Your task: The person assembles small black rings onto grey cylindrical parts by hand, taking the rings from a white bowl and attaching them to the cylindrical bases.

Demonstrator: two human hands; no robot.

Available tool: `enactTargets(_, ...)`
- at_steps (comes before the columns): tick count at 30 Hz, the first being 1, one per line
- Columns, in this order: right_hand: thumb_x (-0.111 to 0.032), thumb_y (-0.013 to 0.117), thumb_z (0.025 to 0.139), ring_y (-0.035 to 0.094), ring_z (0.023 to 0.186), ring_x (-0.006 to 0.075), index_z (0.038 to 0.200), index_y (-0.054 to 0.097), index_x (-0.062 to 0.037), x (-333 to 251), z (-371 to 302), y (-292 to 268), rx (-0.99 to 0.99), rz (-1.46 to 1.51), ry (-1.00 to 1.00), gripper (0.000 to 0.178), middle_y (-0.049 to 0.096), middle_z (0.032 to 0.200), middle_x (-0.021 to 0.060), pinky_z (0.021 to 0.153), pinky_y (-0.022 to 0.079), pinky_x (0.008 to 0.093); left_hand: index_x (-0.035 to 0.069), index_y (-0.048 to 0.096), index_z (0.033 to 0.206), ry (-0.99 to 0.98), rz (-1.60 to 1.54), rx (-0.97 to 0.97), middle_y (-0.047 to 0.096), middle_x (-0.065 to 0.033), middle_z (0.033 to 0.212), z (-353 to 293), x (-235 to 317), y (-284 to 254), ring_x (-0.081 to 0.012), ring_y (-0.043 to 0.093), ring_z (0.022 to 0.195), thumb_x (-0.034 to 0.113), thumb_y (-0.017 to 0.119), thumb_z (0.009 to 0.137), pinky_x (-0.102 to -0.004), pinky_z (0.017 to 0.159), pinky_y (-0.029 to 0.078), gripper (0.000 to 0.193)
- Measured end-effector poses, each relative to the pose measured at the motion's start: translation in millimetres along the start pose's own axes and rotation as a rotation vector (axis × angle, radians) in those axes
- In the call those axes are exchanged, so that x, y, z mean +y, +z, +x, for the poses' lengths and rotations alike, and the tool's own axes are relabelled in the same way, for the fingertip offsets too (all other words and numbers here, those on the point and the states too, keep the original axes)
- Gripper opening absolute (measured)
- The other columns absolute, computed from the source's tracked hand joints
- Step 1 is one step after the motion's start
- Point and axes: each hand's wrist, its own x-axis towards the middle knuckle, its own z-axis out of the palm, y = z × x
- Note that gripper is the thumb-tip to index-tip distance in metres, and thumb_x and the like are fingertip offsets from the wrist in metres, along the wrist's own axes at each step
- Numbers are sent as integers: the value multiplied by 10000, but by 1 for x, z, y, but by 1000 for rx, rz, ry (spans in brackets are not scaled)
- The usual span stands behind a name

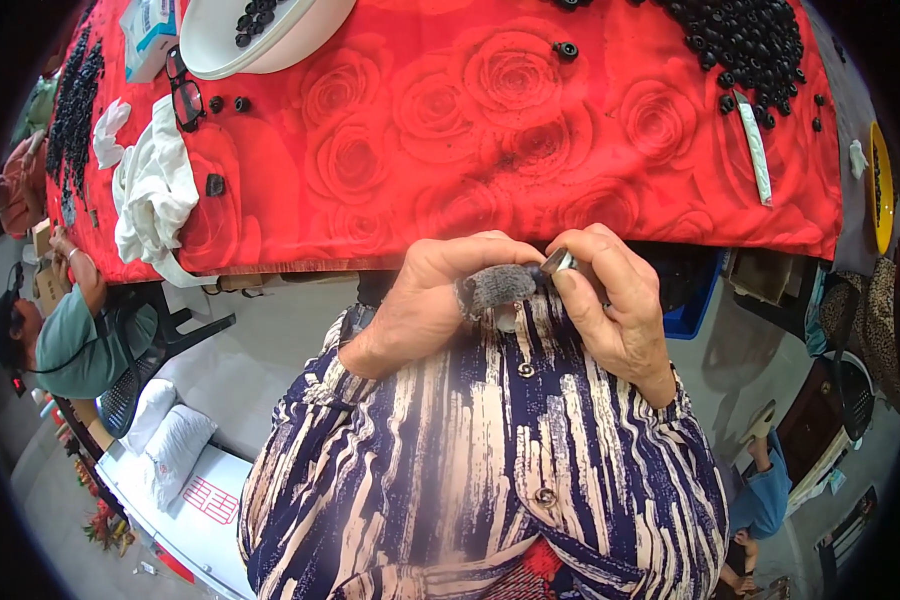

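Head view: left hand (425,300) pinching a grey fuzzy piece (500,285), long axis pointing rightward into the small metal part (560,262) clamped by right hand (615,300), hands together.

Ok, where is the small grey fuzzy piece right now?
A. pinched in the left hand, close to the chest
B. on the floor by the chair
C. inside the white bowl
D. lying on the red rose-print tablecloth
A: the small grey fuzzy piece sits in the fingers of the left hand, with the right hand meeting it above the striped shirt.
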Motion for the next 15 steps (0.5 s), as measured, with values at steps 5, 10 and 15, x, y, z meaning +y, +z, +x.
enactTargets(5, -37, 571, 853, 472, 609, 142, 970, 567, 39, -1, 1, -2, -64, 12, 14, 139, 521, 764, 80, 560, 372, 255, -22, 621, 1076, -23, -16, -5, 594, -37, 987, 1, -1, -2, -92, 572, 861, 2, 524, 889, -215, 714, 470, 213)
enactTargets(10, -1, 630, 773, 538, 628, 265, 937, 572, 14, -2, 3, -3, -49, -4, 27, 174, 531, 736, 125, 554, 419, 343, -2, 616, 1088, -62, -30, -1, 589, -30, 980, 1, -1, -2, -93, 560, 833, 13, 507, 897, -225, 690, 459, 221)
enactTargets(15, -1, 625, 779, 537, 632, 279, 941, 572, 14, 0, 3, -2, -47, 21, 15, 171, 531, 736, 131, 564, 419, 350, 5, 617, 1090, -76, -32, 8, 588, -21, 977, 0, -2, -2, -88, 554, 832, 13, 507, 895, -222, 692, 454, 224)
